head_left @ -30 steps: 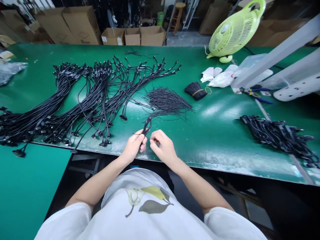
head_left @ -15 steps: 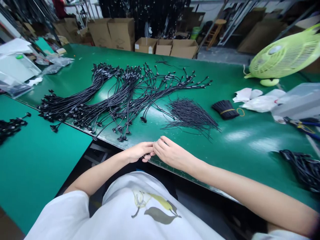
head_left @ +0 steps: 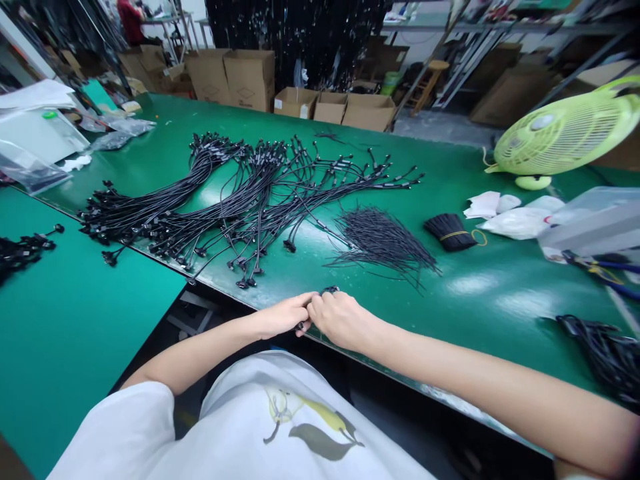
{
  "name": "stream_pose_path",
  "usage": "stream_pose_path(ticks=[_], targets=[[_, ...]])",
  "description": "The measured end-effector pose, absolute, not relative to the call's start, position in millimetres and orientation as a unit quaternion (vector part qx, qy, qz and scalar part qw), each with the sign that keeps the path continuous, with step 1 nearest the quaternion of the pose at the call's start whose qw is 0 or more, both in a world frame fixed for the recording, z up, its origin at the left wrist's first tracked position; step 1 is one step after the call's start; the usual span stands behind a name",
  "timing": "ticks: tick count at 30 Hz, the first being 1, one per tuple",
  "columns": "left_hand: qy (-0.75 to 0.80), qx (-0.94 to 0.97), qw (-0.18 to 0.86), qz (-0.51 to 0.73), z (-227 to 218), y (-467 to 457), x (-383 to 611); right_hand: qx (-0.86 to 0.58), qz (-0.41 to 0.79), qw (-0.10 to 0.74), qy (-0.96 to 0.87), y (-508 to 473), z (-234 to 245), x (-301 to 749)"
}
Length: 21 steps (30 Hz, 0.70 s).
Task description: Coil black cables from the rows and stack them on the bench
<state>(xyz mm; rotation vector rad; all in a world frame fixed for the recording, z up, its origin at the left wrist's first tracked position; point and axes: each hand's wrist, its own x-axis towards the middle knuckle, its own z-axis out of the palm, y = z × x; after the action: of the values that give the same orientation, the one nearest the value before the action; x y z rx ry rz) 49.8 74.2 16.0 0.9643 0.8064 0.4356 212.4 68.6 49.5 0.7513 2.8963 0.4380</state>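
Okay, left hand point(head_left: 281, 316) and right hand point(head_left: 343, 321) meet at the bench's front edge, fingers curled together on a small black cable point(head_left: 329, 290), mostly hidden, grip unclear. Right forearm point(head_left: 450, 367) lies low across the green mat point(head_left: 480, 313). Black cable harnesses point(head_left: 260, 193) fan out beyond; cardboard boxes point(head_left: 249, 80) behind.

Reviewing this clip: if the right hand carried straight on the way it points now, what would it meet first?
The left hand, it seems: the right hand points toward it and they look to touch at the fingers, though depth is hard to judge from this head view.
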Motion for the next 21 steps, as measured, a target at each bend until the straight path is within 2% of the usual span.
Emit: stream_pose_path(ticks=[3,5,8,10,12,14,17,19,21], targets=[[0.436,0.477,0.728,0.228,13,74,51,0.336,0.054,0.046,0.939,79,44,213],[0.467,0.495,0.673,0.29,10,77,53,0.406,0.002,-0.01,0.914,87,40,211],[0.446,0.497,0.632,0.394,10,88,54,0.492,-0.082,-0.183,0.847,93,32,207],[0.415,0.479,0.647,0.424,13,96,52,0.502,-0.169,-0.308,0.79,92,26,203],[0.377,0.457,0.683,0.428,18,102,46,0.482,-0.27,-0.382,0.741,90,21,202],[0.342,0.454,0.699,0.433,25,102,39,0.466,-0.361,-0.398,0.704,90,17,205],[0.342,0.561,0.635,0.406,34,92,33,0.463,-0.437,-0.376,0.673,93,14,215],[0.346,0.659,0.571,0.346,35,84,33,0.488,-0.408,-0.366,0.68,95,14,222],[0.355,0.688,0.551,0.312,29,78,37,0.515,-0.306,-0.35,0.72,92,15,224]])
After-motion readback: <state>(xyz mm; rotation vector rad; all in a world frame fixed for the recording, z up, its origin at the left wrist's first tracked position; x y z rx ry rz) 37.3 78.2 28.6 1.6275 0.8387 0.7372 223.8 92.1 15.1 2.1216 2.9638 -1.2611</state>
